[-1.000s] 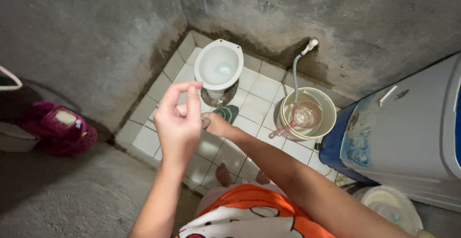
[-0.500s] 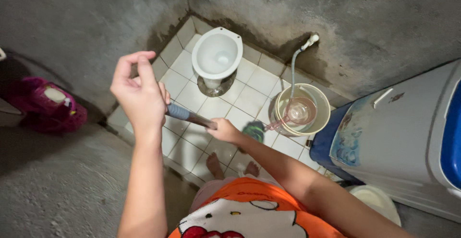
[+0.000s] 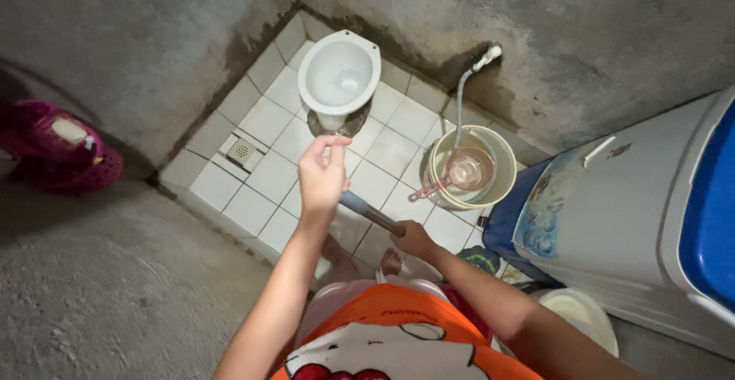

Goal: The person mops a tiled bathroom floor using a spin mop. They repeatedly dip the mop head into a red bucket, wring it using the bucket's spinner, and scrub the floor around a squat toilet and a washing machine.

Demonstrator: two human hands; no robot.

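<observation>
Fingers of the right hand (image 3: pixel 413 238) are wrapped around the lower part of a long brush handle (image 3: pixel 370 213), clamped on it. Fingers of the left hand (image 3: pixel 321 177) are bunched together above the upper end of that handle, thumb tip meeting the forefinger tip; whether they pinch anything or grip the handle itself cannot be told from this view. The handle slants between the two hands, its blue-grey end just below the left fingers and its darker length running down to the right fingers. A dark green brush head (image 3: pixel 481 258) shows just right of the right forearm, low over the tiled floor (image 3: pixel 260 123).

Beyond the left fingers, in the corner of the rough concrete walls, stands a white toilet bowl (image 3: pixel 339 73). To the right of both sets of fingers sits a cream bucket (image 3: pixel 472 167) with a pink dipper (image 3: pixel 462 173) lying in it, and a hose (image 3: pixel 462 93) hangs into it from a white tap (image 3: pixel 488 57) on the wall. Left of the left fingers a floor drain (image 3: pixel 241 149) is set in the tiles. Farther right stands a white washing machine (image 3: pixel 635 204) with a blue lid. Far left lies a pink basket (image 3: pixel 61 154). Two bare feet show just below the right fingers.
</observation>
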